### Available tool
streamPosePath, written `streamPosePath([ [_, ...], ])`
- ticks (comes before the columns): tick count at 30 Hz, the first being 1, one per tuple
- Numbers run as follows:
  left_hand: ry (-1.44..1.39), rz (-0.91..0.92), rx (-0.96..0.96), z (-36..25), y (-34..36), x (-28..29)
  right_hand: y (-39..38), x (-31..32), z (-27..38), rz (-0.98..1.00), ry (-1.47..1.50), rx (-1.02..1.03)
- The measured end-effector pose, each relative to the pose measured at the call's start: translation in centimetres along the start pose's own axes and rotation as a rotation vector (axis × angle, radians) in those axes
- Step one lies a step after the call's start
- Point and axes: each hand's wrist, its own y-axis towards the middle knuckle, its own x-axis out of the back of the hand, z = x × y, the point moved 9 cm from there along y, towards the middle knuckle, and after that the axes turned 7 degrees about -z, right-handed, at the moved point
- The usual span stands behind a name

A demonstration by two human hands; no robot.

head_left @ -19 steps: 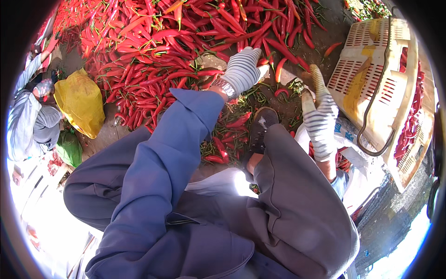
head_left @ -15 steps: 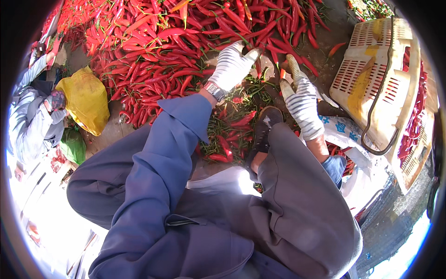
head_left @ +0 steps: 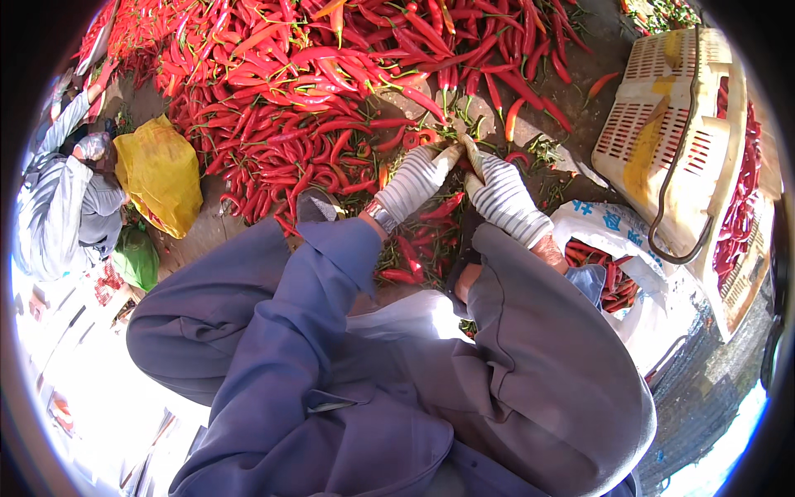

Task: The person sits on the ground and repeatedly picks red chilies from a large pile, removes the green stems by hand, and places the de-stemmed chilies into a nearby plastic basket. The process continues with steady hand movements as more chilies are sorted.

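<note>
My left hand [head_left: 416, 180], in a striped white glove with a watch at the wrist, is closed in a pinch at the near edge of a heap of red chili peppers [head_left: 281, 103]. My right hand [head_left: 505, 197], gloved alike, meets it almost fingertip to fingertip, its fingers also closed. Whatever they pinch is too small or hidden to name. Beneath and nearer me lie green stems and a few loose red chilies [head_left: 406, 261]. Beside my right wrist stands an open white sack [head_left: 592, 217] holding red chilies [head_left: 611, 286].
At the right a cream plastic crate [head_left: 617, 157] leans tilted, with more red chilies showing past its rim. Another person [head_left: 58, 190] sits at the far left by a yellow bag [head_left: 157, 178] and a green bag [head_left: 135, 258]. My bent knees flank the work spot.
My left hand has drawn back from the heap toward me. My right hand has come left, its parted fingers closing, and both now meet at the fingertips.
</note>
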Motion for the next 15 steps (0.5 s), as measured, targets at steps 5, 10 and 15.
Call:
streamPosePath([
  [5, 0.319, 0.075, -0.189, -1.2, 1.2, 0.1, 0.3, 0.4, -1.4, 0.159, 0.157, -0.234],
  [10, 0.0, -0.002, 0.002, 0.0, 1.7, 0.4, -1.7, -1.7, -5.2, 0.12, 0.398, -0.57],
  [15, 0.068, -0.018, -0.036, 1.8, 0.3, -0.3, -4.0, -0.1, -9.9, -0.068, 0.554, -0.788],
])
